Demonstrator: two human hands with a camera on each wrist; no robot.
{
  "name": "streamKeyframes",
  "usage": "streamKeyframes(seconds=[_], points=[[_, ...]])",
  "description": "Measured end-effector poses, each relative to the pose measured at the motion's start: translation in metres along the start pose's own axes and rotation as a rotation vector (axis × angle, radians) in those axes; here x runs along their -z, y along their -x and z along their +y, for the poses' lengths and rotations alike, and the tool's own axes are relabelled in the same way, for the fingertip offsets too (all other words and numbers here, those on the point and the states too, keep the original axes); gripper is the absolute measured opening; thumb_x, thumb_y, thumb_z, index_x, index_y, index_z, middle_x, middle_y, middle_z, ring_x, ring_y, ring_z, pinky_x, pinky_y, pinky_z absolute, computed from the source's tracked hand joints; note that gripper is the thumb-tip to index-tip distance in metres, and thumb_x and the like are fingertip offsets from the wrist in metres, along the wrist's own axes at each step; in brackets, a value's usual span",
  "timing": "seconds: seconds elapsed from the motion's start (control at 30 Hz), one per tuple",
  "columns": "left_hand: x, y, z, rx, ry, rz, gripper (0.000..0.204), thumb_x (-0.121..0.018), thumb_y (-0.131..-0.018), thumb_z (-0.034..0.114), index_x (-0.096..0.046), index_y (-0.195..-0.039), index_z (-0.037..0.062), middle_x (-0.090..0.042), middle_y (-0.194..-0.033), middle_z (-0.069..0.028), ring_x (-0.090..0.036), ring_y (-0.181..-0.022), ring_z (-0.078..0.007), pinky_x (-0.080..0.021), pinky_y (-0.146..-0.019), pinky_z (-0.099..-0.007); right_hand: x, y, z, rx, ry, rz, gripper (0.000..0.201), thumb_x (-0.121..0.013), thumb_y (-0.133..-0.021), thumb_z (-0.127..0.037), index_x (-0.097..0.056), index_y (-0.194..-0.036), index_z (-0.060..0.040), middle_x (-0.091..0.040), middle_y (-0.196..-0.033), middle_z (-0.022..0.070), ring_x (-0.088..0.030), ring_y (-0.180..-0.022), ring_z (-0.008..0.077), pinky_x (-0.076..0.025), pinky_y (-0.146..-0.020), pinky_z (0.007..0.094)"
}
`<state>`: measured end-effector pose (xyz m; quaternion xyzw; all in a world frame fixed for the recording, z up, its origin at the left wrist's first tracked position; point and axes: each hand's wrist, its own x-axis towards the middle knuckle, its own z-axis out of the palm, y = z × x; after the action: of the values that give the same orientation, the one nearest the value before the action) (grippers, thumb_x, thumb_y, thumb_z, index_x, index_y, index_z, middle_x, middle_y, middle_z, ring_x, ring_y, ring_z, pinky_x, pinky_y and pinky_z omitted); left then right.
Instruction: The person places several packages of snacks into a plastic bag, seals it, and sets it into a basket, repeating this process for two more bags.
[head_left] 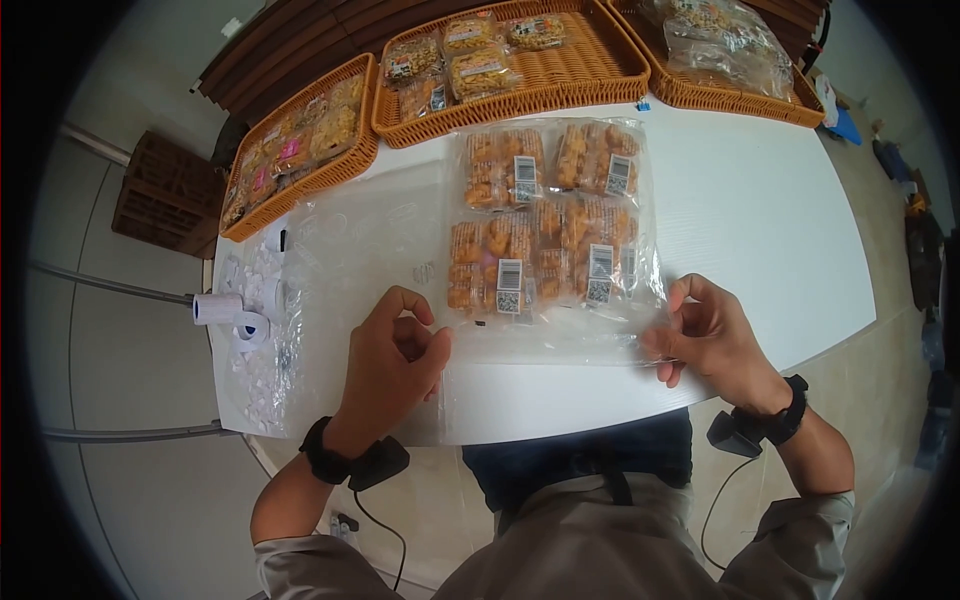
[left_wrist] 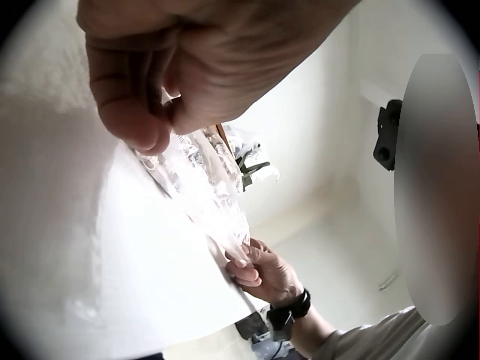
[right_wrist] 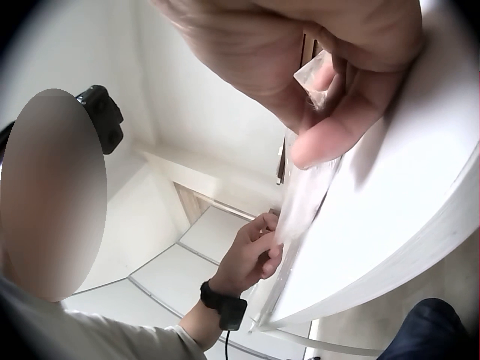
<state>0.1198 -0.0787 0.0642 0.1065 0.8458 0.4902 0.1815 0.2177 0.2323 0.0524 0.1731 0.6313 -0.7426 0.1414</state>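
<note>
"Is anything held?"

"Yes: the bag (head_left: 560, 335) is pinched near one corner by the left hand (head_left: 393, 348), near another by the right hand (head_left: 712, 328); each grip is closed."

"Where is it placed?"

"On the table (head_left: 790, 220), before the middle basket (head_left: 600, 60); barcoded packs (head_left: 470, 245) are seen inside."
</note>
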Motion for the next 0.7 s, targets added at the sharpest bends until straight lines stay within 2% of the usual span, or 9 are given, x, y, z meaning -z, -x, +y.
streamKeyframes(seconds=[0.07,0.17,0.27,0.37,0.47,0.57,0.7], points=[[0.000,0.002,-0.005,-0.121,-0.190,0.052,0.019,-0.066,-0.089,0.002,-0.047,-0.095,0.0052,-0.053,-0.056,-0.0018,-0.050,-0.044,-0.0084,-0.039,-0.042,-0.0246,0.001,-0.001,0.001,-0.003,-0.034,-0.008,0.028,-0.072,-0.089,-0.001,-0.045,-0.098,-0.0051,-0.062,-0.073,0.0062,-0.066,-0.061,0.0138,-0.056,-0.052,0.0252],[-0.003,0.012,0.008,-0.269,-0.538,0.151,0.023,-0.072,-0.085,0.007,-0.054,-0.099,0.0069,-0.062,-0.073,-0.0060,-0.061,-0.060,-0.0158,-0.045,-0.053,-0.0306,0.004,-0.002,0.005,0.009,-0.059,-0.020,0.029,-0.072,-0.089,-0.002,-0.046,-0.101,-0.0045,-0.064,-0.075,0.0076,-0.066,-0.062,0.0148,-0.056,-0.052,0.0261],[-0.008,0.014,0.016,-0.812,-0.837,0.299,0.027,-0.077,-0.081,0.013,-0.060,-0.101,0.0093,-0.065,-0.091,-0.0072,-0.064,-0.082,-0.0213,-0.050,-0.071,-0.0344,0.005,-0.002,0.005,0.010,-0.068,-0.028,0.030,-0.073,-0.089,-0.003,-0.046,-0.103,-0.0046,-0.065,-0.077,0.0087,-0.067,-0.063,0.0152,-0.056,-0.053,0.0265],[-0.027,0.020,0.026,-1.012,-0.786,0.121,0.026,-0.079,-0.078,0.015,-0.063,-0.098,0.0095,-0.061,-0.093,-0.0065,-0.059,-0.090,-0.0245,-0.050,-0.081,-0.0406,0.004,-0.002,0.002,-0.001,-0.056,-0.028,0.030,-0.073,-0.088,-0.004,-0.047,-0.103,-0.0050,-0.066,-0.077,0.0090,-0.066,-0.063,0.0153,-0.055,-0.053,0.0265],[-0.049,0.015,0.029,-1.175,-0.892,0.051,0.020,-0.075,-0.080,0.013,-0.066,-0.097,0.0085,-0.063,-0.098,-0.0056,-0.060,-0.094,-0.0215,-0.050,-0.087,-0.0406,0.005,-0.002,0.003,-0.004,-0.049,-0.031,0.031,-0.074,-0.088,-0.005,-0.047,-0.103,-0.0053,-0.066,-0.077,0.0090,-0.066,-0.062,0.0152,-0.055,-0.053,0.0265],[-0.062,0.005,0.027,-1.265,-1.035,0.059,0.014,-0.071,-0.081,0.011,-0.068,-0.094,0.0062,-0.065,-0.102,-0.0060,-0.061,-0.096,-0.0213,-0.051,-0.089,-0.0400,0.006,-0.002,0.003,-0.003,-0.047,-0.032,0.032,-0.075,-0.088,-0.006,-0.047,-0.103,-0.0055,-0.067,-0.078,0.0093,-0.066,-0.062,0.0151,-0.055,-0.053,0.0266],[-0.065,-0.003,0.029,-1.289,-1.053,0.089,0.011,-0.070,-0.078,0.007,-0.069,-0.089,0.0049,-0.065,-0.096,-0.0068,-0.063,-0.095,-0.0216,-0.052,-0.088,-0.0392,0.006,0.000,0.003,-0.014,-0.058,-0.019,0.030,-0.074,-0.089,-0.007,-0.047,-0.104,-0.0058,-0.067,-0.078,0.0097,-0.066,-0.062,0.0153,-0.055,-0.053,0.0265]])
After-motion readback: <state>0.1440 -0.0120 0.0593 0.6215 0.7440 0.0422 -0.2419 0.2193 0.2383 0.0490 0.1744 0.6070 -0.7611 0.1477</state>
